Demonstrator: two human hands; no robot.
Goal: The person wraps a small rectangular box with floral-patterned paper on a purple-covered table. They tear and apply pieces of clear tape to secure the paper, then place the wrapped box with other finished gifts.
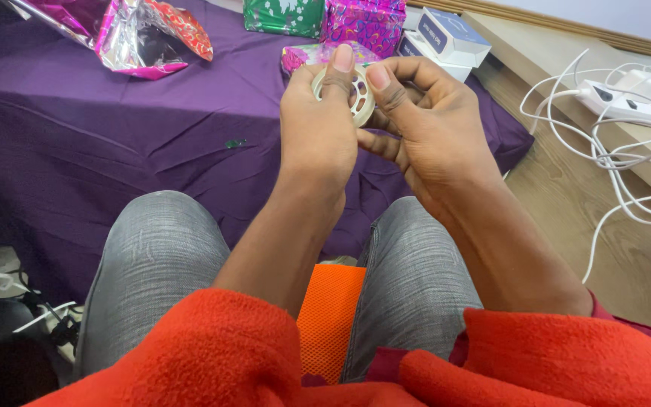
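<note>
Red fleece sleeves (212, 354) and grey-trousered knees (152, 264) fill the near edge of the frame, with an orange mesh seat (331, 316) showing between the legs. Above the knees, the left hand (318, 136) and right hand (423, 128) meet in mid-air over the near edge of a table draped in a purple cloth (77, 143). Both hands are pinched on a small roll of clear tape (356, 96): the left thumb presses its face, and the right thumb and curled fingers grip its rim. A tiny green scrap (235, 142) lies on the cloth just left of the hands. Toward the far edge sit crumpled pink foil wrap (126, 38), a green wrapped parcel (284, 15), a purple patterned parcel (363, 22) and white boxes (450, 38). At right, a white power strip (627, 102) trails cables across the wooden floor.
</note>
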